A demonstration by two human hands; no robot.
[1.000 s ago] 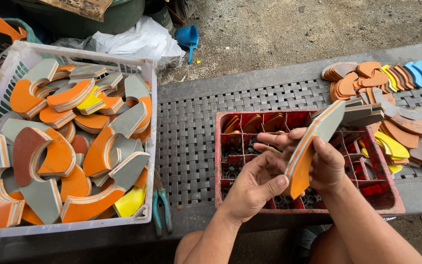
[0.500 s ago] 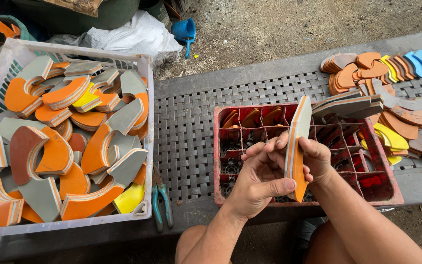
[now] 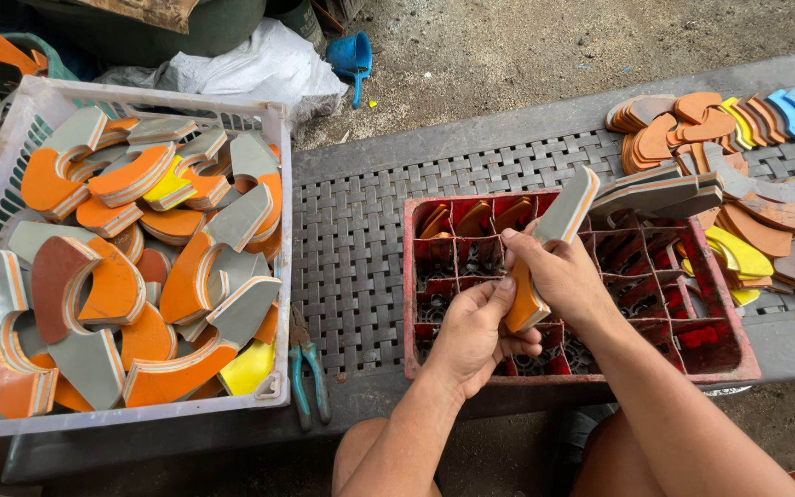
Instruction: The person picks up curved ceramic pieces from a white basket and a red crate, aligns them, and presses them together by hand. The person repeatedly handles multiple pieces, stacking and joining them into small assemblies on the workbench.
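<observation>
Over the red crate [image 3: 738, 354], the foam strip [image 3: 558, 230] has tilted rightward.

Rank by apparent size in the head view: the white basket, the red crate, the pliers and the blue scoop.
1. White basket, largest, though it lies close to the camera.
2. Red crate.
3. Pliers.
4. Blue scoop, smallest, but farthest off, so its rank against the pliers is unsure.

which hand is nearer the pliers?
Left. The left hand is just right of the pliers by the white basket; the right hand sits farther right.
</observation>
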